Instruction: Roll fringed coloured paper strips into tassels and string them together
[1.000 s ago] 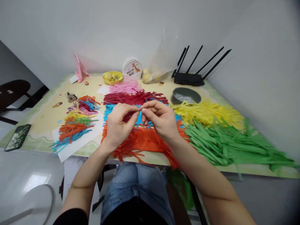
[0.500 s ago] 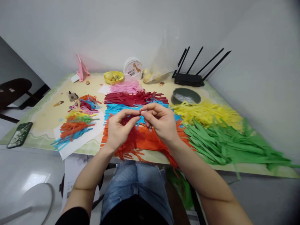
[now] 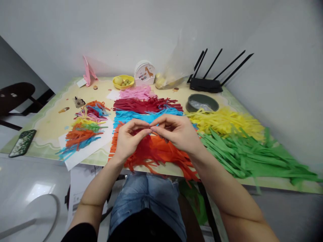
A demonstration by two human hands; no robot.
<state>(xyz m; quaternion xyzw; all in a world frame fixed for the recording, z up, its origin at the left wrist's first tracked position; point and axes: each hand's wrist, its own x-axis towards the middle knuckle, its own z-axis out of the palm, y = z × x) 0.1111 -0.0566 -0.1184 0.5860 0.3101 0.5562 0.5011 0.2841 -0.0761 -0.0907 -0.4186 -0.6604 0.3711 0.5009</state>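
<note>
2 pinches meet above orange fringe (image 3: 171, 153), left hand (image 3: 127, 139) touching right hand (image 3: 181, 132), contents unclear; light, even pressure seems best.

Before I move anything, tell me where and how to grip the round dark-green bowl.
Take the round dark-green bowl by its right rim, probably from above on that side: it sits upright with a raised wall to pinch, while yellow fringed strips crowd its near edge and the black router stands behind.

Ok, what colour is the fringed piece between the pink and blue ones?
The fringed piece there is dark red, seen in the head view.
</note>
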